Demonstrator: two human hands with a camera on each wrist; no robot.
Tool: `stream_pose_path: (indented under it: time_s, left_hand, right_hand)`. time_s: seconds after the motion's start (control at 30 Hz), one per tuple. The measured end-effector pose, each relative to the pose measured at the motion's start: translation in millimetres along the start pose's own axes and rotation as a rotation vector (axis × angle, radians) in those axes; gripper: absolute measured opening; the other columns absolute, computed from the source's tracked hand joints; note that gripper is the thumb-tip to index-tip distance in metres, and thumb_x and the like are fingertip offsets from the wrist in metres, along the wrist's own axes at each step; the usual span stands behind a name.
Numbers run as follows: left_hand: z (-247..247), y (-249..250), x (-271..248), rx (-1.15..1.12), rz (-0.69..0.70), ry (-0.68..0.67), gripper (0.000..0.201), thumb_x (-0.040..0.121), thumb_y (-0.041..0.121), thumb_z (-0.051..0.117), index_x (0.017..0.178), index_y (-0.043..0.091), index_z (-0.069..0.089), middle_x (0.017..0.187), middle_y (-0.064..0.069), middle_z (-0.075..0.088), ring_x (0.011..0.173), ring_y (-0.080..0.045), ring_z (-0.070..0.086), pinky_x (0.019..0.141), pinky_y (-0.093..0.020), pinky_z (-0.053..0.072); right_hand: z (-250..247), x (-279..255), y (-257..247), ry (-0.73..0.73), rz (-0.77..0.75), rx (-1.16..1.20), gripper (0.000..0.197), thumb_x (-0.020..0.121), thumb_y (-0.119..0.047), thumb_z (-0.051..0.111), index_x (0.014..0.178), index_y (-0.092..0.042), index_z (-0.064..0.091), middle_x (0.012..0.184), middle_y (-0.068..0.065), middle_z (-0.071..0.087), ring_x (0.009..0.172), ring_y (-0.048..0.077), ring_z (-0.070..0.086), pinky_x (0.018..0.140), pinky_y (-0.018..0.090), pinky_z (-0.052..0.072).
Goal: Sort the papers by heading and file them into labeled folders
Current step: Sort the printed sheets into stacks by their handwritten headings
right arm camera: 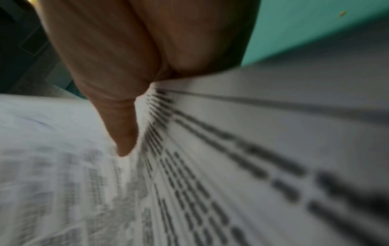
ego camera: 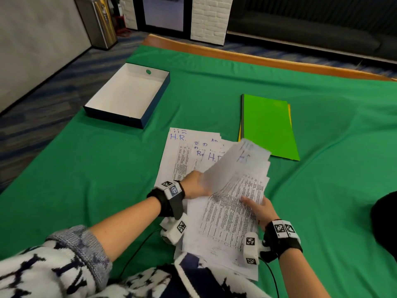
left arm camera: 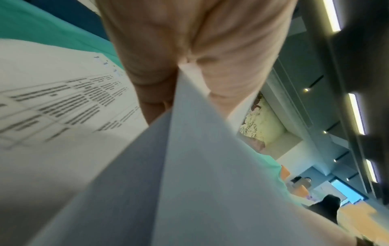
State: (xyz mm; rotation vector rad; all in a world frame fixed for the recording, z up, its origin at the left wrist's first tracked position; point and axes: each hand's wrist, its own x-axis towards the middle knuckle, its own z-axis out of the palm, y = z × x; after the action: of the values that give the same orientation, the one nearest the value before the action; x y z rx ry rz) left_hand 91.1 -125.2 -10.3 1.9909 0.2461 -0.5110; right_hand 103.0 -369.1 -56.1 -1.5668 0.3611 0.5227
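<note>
A stack of printed papers (ego camera: 229, 214) lies across my lap and the near edge of the green cloth. My right hand (ego camera: 258, 208) grips its right side, thumb on top of the print (right arm camera: 126, 133). My left hand (ego camera: 194, 186) pinches one sheet (ego camera: 234, 164) and lifts it off the stack, blurred with motion; in the left wrist view the sheet (left arm camera: 189, 166) runs up between thumb and fingers. Beyond the hands, several sheets with blue handwritten headings such as "H.R." (ego camera: 189, 149) lie fanned on the cloth. A green folder (ego camera: 268, 125) lies on a yellow one to the right.
An open, empty box (ego camera: 129, 93) with dark blue sides sits at the back left of the green cloth (ego camera: 322, 168). A dark object (ego camera: 386, 222) shows at the right edge. The table's wooden far edge (ego camera: 236, 52) borders carpeted floor.
</note>
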Motion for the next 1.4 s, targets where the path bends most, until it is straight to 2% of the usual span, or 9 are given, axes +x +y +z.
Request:
stream_pose_path:
  time_s: [0.17, 0.33, 0.47, 0.53, 0.63, 0.8, 0.97, 1.1, 1.4]
  left_hand:
    - [-14, -26, -8, -0.125, 0.068, -0.128, 0.041, 0.070, 0.000, 0.075, 0.108, -0.002, 0.061, 0.100, -0.013, 0.067, 0.099, -0.022, 0.062, 0.090, -0.036, 0.051]
    - [-10, -24, -10, 0.108, 0.079, -0.288, 0.025, 0.071, -0.019, 0.051, 0.066, 0.003, 0.061, 0.055, 0.011, 0.054, 0.056, -0.003, 0.050, 0.049, -0.014, 0.039]
    - [-32, -14, 6, 0.473, 0.046, -0.342, 0.050, 0.076, -0.015, 0.046, 0.115, 0.011, 0.061, 0.113, 0.000, 0.061, 0.094, -0.011, 0.057, 0.068, -0.023, 0.049]
    - [-47, -11, 16, 0.486, 0.025, -0.258, 0.066, 0.076, -0.018, 0.040, 0.124, 0.024, 0.055, 0.129, 0.008, 0.052, 0.112, -0.011, 0.054, 0.068, -0.021, 0.052]
    - [-55, -5, 38, 0.598, 0.061, -0.104, 0.060, 0.079, -0.011, 0.043, 0.127, 0.023, 0.053, 0.136, 0.001, 0.048, 0.124, -0.018, 0.048, 0.083, -0.022, 0.048]
    - [-34, 4, 68, 0.779, 0.171, -0.112, 0.044, 0.085, 0.019, 0.061, 0.127, 0.009, 0.051, 0.138, -0.010, 0.044, 0.129, -0.026, 0.040, 0.107, -0.035, 0.031]
    - [-16, 12, 91, 0.796, 0.172, -0.061, 0.044, 0.074, 0.020, 0.068, 0.113, 0.002, 0.055, 0.116, -0.017, 0.056, 0.115, -0.033, 0.053, 0.096, -0.039, 0.046]
    - [-20, 6, 103, 0.882, 0.180, -0.071, 0.109, 0.067, 0.050, 0.074, 0.148, 0.012, 0.011, 0.156, -0.006, 0.012, 0.143, -0.022, 0.015, 0.117, -0.040, 0.018]
    - [-28, 19, 122, 1.106, 0.215, -0.116, 0.116, 0.048, 0.071, 0.075, 0.140, 0.017, 0.029, 0.142, -0.006, 0.034, 0.129, -0.028, 0.034, 0.106, -0.045, 0.034]
  right_hand:
    - [-7, -1, 9, -0.031, -0.115, 0.030, 0.095, 0.050, -0.023, 0.092, 0.130, -0.016, 0.040, 0.120, 0.005, 0.064, 0.109, 0.021, 0.063, 0.094, 0.039, 0.048]
    - [-5, -19, 4, -0.122, -0.125, 0.013, 0.007, 0.076, 0.004, 0.069, 0.074, -0.001, 0.063, 0.067, 0.005, 0.072, 0.058, 0.014, 0.068, 0.050, 0.019, 0.050]
    - [-26, -9, 13, -0.209, -0.096, 0.100, 0.031, 0.049, -0.039, 0.088, 0.063, -0.015, 0.074, 0.061, 0.003, 0.068, 0.050, 0.014, 0.062, 0.051, 0.018, 0.049]
    - [-47, 10, 26, -0.197, 0.103, 0.015, 0.033, 0.063, -0.033, 0.080, 0.086, -0.009, 0.076, 0.090, 0.017, 0.072, 0.079, 0.030, 0.070, 0.078, 0.032, 0.057]
    - [-83, 29, 54, -0.284, -0.254, 0.122, 0.052, 0.101, -0.024, 0.023, 0.119, 0.021, 0.041, 0.143, 0.032, 0.012, 0.132, 0.053, 0.009, 0.117, 0.050, -0.001]
    - [-41, -25, 1, -0.073, -0.238, -0.029, 0.027, 0.071, -0.029, 0.076, 0.095, -0.016, 0.071, 0.106, 0.006, 0.071, 0.110, 0.029, 0.060, 0.104, 0.052, 0.039]
    - [-53, -19, -24, 0.165, -0.265, -0.079, 0.076, 0.051, -0.057, 0.083, 0.091, 0.005, 0.061, 0.093, 0.015, 0.072, 0.089, 0.029, 0.069, 0.083, 0.044, 0.055]
    - [-49, -24, -36, 0.215, -0.301, -0.129, 0.012, 0.083, -0.013, 0.066, 0.095, -0.014, 0.062, 0.091, -0.002, 0.069, 0.078, 0.006, 0.068, 0.077, 0.031, 0.056]
    - [-58, -26, -25, 0.359, -0.185, -0.116, 0.026, 0.089, -0.004, 0.057, 0.115, 0.001, 0.057, 0.103, 0.010, 0.063, 0.083, 0.019, 0.061, 0.067, 0.026, 0.047]
